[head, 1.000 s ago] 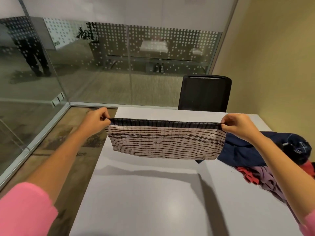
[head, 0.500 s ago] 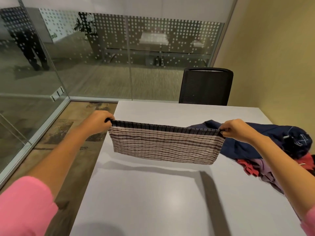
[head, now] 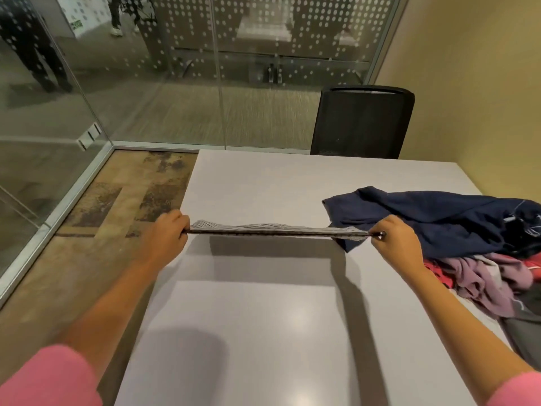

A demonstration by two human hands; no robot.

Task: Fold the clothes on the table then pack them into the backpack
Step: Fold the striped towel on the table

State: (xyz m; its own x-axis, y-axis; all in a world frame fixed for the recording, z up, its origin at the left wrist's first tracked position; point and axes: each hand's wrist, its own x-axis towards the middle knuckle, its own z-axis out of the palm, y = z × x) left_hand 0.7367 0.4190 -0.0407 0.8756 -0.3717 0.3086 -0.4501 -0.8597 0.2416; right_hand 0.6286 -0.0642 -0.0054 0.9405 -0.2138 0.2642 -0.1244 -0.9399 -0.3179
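**Striped garment stretched edge-on between both hands, above the table**

Striped garment (head: 275,228) ran as a thin band from hand to hand, its long axis lying left to right across the view and roughly parallel to the near edge of the table (head: 257,332). Seen almost edge-on, it showed only a sliver of its pale, lined cloth and a dark hem. The left hand (head: 167,232) was clenched around one end and the right hand (head: 395,241) pinched the other, both arms reaching forward to about the same depth, so neither hand stood clearly nearer to the cloth's middle. A shadow on the tabletop beneath the band suggested the garment was held just above the surface rather than resting on it; whether any part touched could not be told.

Bare tabletop lay between the band and the person, which is likely where the cloth would be laid flat for folding. The right end hung just beside the navy garment (head: 439,218) heaped at the right, with a pile of purple and red clothes (head: 491,276) nearer the person, so that side was the crowded one. No backpack could be seen.
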